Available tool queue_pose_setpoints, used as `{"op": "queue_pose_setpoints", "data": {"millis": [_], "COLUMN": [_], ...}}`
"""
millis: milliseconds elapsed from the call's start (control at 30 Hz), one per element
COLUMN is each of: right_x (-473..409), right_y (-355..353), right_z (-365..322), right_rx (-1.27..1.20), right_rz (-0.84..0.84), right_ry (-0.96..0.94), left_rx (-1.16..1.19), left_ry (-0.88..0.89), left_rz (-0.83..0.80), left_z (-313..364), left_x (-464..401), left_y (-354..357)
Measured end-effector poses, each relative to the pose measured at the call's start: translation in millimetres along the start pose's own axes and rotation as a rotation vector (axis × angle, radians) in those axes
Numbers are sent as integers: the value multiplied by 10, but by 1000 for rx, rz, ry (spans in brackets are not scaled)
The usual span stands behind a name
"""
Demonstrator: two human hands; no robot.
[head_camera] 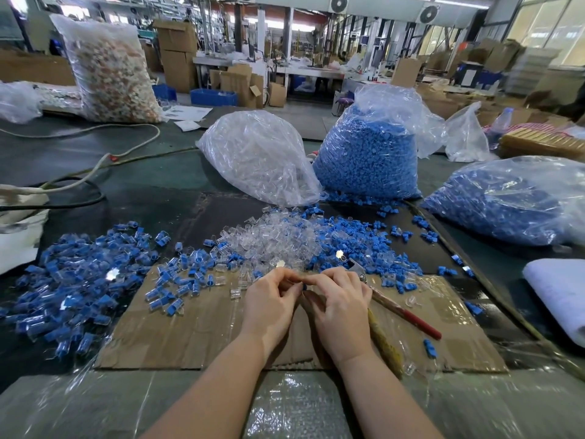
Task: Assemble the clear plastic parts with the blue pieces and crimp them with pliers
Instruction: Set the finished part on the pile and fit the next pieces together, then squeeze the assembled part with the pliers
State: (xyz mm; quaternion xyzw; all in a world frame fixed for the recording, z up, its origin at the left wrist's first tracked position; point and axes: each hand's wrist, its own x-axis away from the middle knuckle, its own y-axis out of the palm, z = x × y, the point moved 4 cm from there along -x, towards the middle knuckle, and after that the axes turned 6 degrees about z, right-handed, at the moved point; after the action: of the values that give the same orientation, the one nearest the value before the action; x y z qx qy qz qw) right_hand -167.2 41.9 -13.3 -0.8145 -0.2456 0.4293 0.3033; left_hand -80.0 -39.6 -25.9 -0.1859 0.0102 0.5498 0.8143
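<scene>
My left hand (269, 299) and my right hand (340, 299) meet fingertip to fingertip over a cardboard sheet (196, 327). Between them they pinch a small blue piece (304, 287) together with a clear plastic part that the fingers mostly hide. Pliers (402, 310) with red and yellow handles lie on the cardboard under and to the right of my right hand. Just beyond the hands a heap of loose clear parts (272, 242) mixes into loose blue pieces (357, 245). A pile of assembled blue-and-clear parts (82, 280) covers the table at the left.
Behind the loose heap stand a bag of clear parts (256, 160) and a bag of blue pieces (370, 153); another blue-filled bag (506, 201) lies at the right. A white cloth (560, 289) sits at the right edge. Cables (79, 182) cross the table at the left.
</scene>
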Motion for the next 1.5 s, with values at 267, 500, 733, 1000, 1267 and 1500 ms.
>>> {"op": "queue_pose_setpoints", "data": {"millis": [267, 500, 733, 1000, 1267, 1500], "right_x": [4, -93, -86, -93, -305, -263], "right_y": [-10, -146, -424, -468, -470, -430], "right_z": [-15, 33, 363, 359, 85, -61], "right_rx": [3, 140, 621, 620, 80, -327], "right_rz": [55, 61, -365, -378, -539, -681], "right_ry": [21, 112, 419, 394, 318, 466], "left_rx": [2, 8, 23, 228, 381, 376], "left_ry": [-15, -54, -78, -241, -356, -391], "left_rz": [28, 23, 26, 23, 64, 49], "left_z": [-27, -40, -18, 19, 59, 116], "left_x": [-20, -20, -22, -73, -197, -275], "left_y": [5, 3, -5, -6, -47, -150]}}
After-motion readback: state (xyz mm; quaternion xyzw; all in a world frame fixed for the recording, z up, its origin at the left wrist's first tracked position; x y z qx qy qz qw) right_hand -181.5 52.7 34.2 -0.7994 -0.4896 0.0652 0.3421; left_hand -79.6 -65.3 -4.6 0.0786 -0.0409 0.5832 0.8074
